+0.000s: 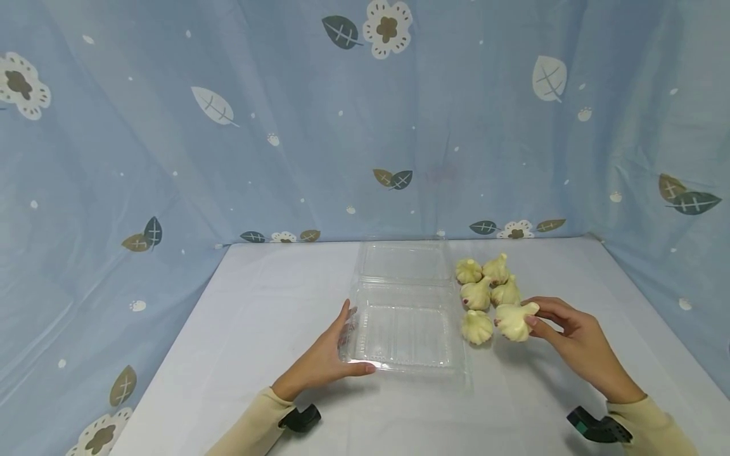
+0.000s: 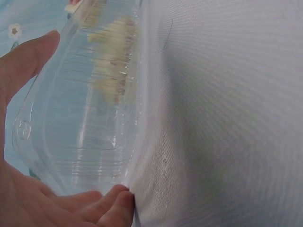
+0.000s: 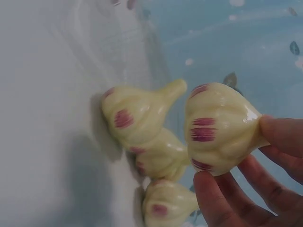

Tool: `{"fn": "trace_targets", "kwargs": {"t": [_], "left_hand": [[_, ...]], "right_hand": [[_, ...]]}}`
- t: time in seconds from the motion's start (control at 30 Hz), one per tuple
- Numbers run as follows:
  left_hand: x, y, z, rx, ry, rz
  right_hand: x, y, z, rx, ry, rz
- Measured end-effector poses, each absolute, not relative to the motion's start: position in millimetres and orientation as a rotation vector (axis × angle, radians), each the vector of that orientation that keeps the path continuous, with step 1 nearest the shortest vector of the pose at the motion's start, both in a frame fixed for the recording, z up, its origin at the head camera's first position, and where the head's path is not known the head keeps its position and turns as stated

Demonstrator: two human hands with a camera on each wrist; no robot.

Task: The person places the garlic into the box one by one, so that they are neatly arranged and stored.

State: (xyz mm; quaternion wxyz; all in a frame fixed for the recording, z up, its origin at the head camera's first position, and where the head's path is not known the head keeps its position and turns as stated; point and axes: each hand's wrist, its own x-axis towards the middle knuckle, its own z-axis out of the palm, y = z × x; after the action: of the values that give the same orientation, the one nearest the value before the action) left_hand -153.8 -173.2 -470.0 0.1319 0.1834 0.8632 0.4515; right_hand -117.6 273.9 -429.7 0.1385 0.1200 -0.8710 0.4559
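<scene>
In the head view, the right hand (image 1: 582,345) pinches a garlic bulb (image 1: 514,322) toward the right edge of the white surface (image 1: 274,291), beside five other bulbs (image 1: 476,295); the left hand (image 1: 319,364), spread wide, touches a clear container (image 1: 405,335) at its near-left corner. Left wrist: thumb and fingertips at its rim. Right wrist: fingertips hold the purple-streaked bulb.

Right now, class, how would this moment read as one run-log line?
left hand: touches clear container, lid open; right hand: pinches garlic bulb; other bulbs: on table, right of container
</scene>
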Motion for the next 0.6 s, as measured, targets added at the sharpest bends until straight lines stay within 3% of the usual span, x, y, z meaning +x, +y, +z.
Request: {"fn": "trace_targets", "kwargs": {"t": [0.6], "left_hand": [[-154,-172,-472,0.515,2.507,1.315]], "right_hand": [[-127,247,-402,0.450,-2.505,1.380]]}}
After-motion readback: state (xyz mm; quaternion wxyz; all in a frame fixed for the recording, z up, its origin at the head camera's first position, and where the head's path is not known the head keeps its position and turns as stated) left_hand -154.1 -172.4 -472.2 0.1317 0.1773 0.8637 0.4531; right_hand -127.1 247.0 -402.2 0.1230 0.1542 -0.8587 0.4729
